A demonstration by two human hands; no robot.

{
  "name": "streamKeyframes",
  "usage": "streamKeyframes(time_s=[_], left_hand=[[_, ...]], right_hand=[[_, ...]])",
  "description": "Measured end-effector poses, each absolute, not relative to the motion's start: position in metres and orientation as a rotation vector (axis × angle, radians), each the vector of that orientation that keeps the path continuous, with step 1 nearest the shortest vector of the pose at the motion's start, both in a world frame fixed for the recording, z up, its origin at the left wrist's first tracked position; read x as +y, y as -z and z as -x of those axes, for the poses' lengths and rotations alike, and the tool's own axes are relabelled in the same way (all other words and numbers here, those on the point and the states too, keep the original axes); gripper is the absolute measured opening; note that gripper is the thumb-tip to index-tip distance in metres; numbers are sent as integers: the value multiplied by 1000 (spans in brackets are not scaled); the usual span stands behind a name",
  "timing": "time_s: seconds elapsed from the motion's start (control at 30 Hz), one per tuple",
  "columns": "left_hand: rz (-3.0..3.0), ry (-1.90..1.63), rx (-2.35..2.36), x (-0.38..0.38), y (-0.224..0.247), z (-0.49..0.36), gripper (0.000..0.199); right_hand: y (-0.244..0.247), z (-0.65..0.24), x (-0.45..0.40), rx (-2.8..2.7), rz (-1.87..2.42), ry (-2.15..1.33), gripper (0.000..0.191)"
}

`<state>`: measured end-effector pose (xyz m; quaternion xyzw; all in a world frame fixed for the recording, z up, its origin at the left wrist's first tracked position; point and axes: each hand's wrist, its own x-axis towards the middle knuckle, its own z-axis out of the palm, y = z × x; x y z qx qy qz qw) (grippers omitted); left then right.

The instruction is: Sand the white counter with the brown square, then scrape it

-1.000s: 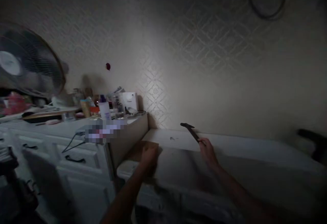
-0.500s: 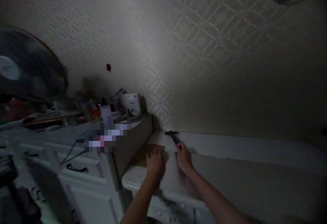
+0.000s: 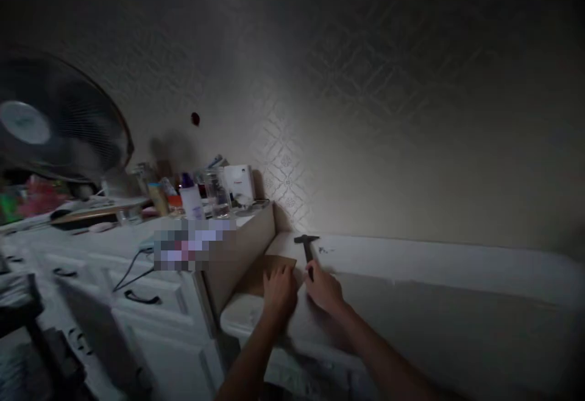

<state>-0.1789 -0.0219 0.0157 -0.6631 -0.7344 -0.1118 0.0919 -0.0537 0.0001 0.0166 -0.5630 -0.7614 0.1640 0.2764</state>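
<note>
My right hand (image 3: 322, 288) is wrapped round the dark handle of a hammer (image 3: 307, 251). The hammer's head is at the far end, close to the wall, over the white surface (image 3: 365, 261). Beside it, my left hand (image 3: 280, 288) lies with its fingers spread on the right edge of a flat brown sheet (image 3: 256, 278), which looks like cardboard. That sheet rests on the white surface against the side of the cabinet. The palm covers part of it. Small dark marks show on the surface right of the hammer head.
A white cabinet (image 3: 155, 322) with dark handles stands at the left. On its top are a fan (image 3: 68, 120), a purple-capped bottle (image 3: 191, 198), a white box (image 3: 239, 181), a clear glass and other small items. Patterned wallpaper rises behind.
My right hand has shifted slightly left, and the hammer handle now stands nearer to straight up and down in view. My left hand stays on the brown sheet.
</note>
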Motion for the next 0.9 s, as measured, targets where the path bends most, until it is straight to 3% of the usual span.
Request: streamKeyframes(time_s=[0.3,0.67,0.9], left_hand=[[1967,345,-2170,-22,-16,183,36],[1896,405,-2180,-20,-31,171,34],[2020,516,-1949,-9,-35,87,35]], right_hand=[[-26,16,-18,-2316,1430,-342,38],[22,-199,5,-2044,1712,277,43],[43,-267,-3,-1866,2041,253,47]])
